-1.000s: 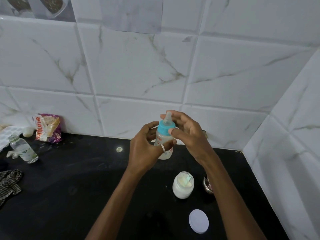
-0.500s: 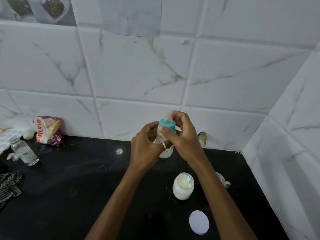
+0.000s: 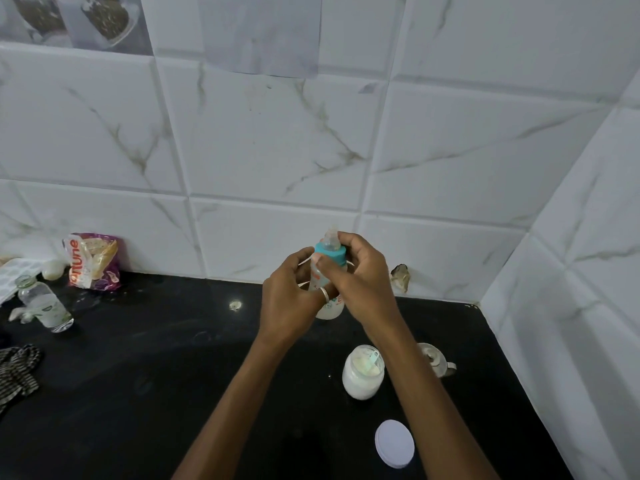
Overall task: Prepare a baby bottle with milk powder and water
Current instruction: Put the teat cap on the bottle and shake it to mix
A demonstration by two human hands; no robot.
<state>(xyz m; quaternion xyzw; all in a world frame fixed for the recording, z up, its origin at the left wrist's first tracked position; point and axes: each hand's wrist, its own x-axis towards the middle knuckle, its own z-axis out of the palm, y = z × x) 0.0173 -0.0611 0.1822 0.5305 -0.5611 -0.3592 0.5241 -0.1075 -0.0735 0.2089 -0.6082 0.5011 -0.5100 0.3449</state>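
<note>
Small clear bottle (image 3: 45, 303) and snack packet (image 3: 93, 261) at table (image 3: 173, 375) back-left edge. Left hand (image 3: 287, 303) grip wrapped round baby bottle (image 3: 330, 308) body, upright above table's back middle. Right hand (image 3: 367, 278) grip pinching its teal collar (image 3: 329, 253). Open powder jar (image 3: 363, 372) and white lid (image 3: 394, 443) toward front-right.

Countertop (image 3: 173, 393): black, smooth, polished stone.
Wall tiles (image 3: 270, 143): glossy, marble-veined ceramic.
Baby bottle (image 3: 330, 308): translucent plastic; collar (image 3: 330, 252) teal, matt plastic.
Packet (image 3: 93, 261): shiny printed film.
Cloth (image 3: 17, 372): striped woven fabric.
Lid (image 3: 394, 443): white, matt.
</note>
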